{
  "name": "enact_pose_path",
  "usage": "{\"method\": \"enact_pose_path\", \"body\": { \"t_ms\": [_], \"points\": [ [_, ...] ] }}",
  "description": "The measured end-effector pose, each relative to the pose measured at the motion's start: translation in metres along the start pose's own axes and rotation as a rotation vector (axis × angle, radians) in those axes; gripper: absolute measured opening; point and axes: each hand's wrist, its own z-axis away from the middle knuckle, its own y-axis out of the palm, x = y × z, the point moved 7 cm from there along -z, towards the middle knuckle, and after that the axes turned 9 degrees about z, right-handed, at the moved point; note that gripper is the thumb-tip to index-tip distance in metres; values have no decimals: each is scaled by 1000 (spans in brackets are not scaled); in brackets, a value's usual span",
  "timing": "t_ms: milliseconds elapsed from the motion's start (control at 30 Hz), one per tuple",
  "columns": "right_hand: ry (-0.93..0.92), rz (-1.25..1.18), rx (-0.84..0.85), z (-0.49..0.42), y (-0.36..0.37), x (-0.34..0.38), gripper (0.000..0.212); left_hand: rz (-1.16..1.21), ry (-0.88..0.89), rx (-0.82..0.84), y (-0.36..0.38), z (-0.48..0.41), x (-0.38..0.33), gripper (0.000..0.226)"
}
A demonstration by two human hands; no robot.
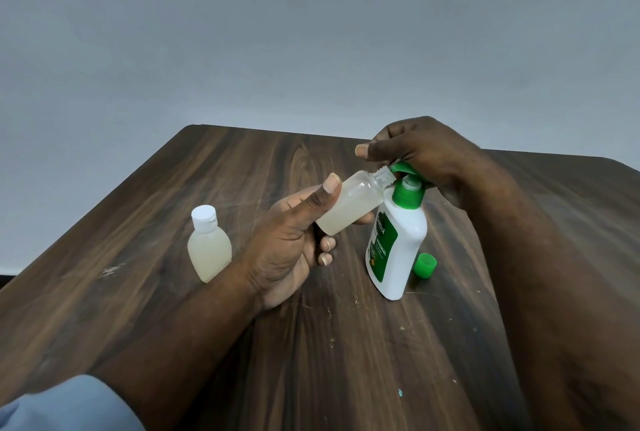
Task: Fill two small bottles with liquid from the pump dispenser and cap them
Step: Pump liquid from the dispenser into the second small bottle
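My left hand (291,243) grips a small clear bottle (349,203), uncapped and tilted, its threaded mouth right at the green nozzle of the pump dispenser (394,240). The bottle holds pale cloudy liquid. The dispenser is white with a green label and green collar and stands on the table. My right hand (422,157) rests on top of its green pump head, palm down, fingers curved over it. A second small bottle (209,250), filled and closed with a white cap, stands upright to the left of my left hand.
A loose green cap (425,265) lies on the dark wooden table (242,344) just right of the dispenser's base. The table's far edge runs behind my hands, with a plain grey wall beyond. Small crumbs and scratches dot the tabletop.
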Motion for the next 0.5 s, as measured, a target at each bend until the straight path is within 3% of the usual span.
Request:
{"method": "enact_pose_path", "body": {
  "t_ms": [500],
  "points": [
    [6,11,15,0,3,-1,26,11,-1,-2,-3,-2,2,51]
  ]
}}
